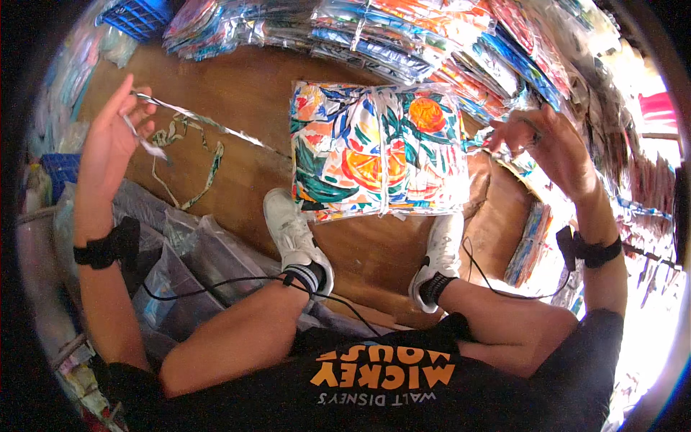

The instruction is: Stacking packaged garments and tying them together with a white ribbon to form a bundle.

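Note:
A flat stack of fruit-and-leaf print fabric [345, 189] in clear plastic lies between my shoes. One pale tie [384, 167] runs across its middle. My left hand [116, 135] is raised at the left, pinching a narrow fabric strip [216, 124]. That strip stretches taut to the stack's left edge, and its short tail hangs below my fingers. To the right of the stack, my right hand [545, 143] has its fingers curled on a pale strip [478, 144] coming out from that side. Glare blurs this grip. What passes under the stack is hidden.
Loose strips [210, 178] lie on the brown floor [356, 248] at the left. Piles of plastic-wrapped printed fabric [378, 38] line the back and right. A blue plastic crate [135, 19] stands at the back left. Clear bags [216, 248] and black cables [216, 283] are near my legs.

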`<action>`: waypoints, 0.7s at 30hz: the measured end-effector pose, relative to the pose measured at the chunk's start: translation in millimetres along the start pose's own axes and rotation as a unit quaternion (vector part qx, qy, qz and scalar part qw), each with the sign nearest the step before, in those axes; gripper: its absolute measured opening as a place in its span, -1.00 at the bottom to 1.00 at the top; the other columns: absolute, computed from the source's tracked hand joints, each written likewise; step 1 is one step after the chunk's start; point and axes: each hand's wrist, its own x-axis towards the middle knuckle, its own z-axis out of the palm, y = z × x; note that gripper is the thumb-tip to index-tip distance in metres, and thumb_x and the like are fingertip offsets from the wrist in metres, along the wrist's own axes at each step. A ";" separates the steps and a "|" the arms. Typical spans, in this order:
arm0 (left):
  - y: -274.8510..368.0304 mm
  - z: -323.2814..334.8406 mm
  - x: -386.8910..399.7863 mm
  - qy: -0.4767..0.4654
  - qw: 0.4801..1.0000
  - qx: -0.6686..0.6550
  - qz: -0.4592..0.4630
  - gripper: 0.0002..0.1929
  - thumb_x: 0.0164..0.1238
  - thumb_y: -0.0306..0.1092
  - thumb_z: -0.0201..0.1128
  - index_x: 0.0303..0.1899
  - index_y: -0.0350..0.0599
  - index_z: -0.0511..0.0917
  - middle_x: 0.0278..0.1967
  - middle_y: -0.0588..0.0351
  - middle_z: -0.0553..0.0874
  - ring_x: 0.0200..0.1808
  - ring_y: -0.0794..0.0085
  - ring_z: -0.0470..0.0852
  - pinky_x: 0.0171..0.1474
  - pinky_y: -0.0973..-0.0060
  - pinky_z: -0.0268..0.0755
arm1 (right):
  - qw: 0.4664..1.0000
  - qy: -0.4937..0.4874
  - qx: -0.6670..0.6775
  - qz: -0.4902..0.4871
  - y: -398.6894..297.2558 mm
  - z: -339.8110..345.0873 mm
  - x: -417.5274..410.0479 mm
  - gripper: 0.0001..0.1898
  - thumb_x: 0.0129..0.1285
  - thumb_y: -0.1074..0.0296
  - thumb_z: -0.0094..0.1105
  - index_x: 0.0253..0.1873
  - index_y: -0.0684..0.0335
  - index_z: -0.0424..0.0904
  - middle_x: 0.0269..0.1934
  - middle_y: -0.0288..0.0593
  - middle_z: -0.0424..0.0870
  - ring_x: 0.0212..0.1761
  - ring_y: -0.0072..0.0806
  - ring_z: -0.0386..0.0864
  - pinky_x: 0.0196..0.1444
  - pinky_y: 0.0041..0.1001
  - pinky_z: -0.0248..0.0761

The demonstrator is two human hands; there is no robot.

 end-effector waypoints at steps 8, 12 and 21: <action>79.8 149.0 -48.7 -0.282 0.927 0.138 0.204 -0.61 0.80 -0.07 0.02 -0.03 -0.24 0.63 -0.27 0.20 0.58 -0.27 0.57 0.53 -0.16 0.53 0.38 | 0.941 -0.070 -0.330 0.006 -66.2 65.4 64.0 -0.56 0.60 0.22 0.09 0.38 0.36 0.62 0.17 -0.03 0.76 0.21 -0.35 0.65 0.34 -0.33 0.46; 94.9 236.1 -55.8 -0.369 0.853 0.272 0.251 -0.55 0.79 -0.04 0.00 -0.04 -0.23 0.71 -0.40 0.22 0.61 -0.43 0.54 0.48 -0.29 0.49 0.38 | 0.920 -0.134 -0.366 -0.048 -72.4 81.5 78.0 -0.52 0.40 0.29 0.20 0.34 0.37 0.63 0.16 0.13 0.76 0.22 -0.22 0.68 0.35 -0.25 0.50; 25.5 289.1 10.5 -0.321 0.920 -0.011 0.225 -0.55 0.76 -0.01 0.01 0.20 -0.15 0.68 -0.02 0.14 0.77 -0.05 0.46 0.71 0.12 0.46 0.50 | 0.962 -0.070 -0.262 0.001 -38.9 77.4 78.4 -0.38 0.68 -0.28 -0.19 0.11 0.06 0.82 -0.05 -0.09 0.76 -0.09 -0.43 0.63 0.03 -0.42 0.52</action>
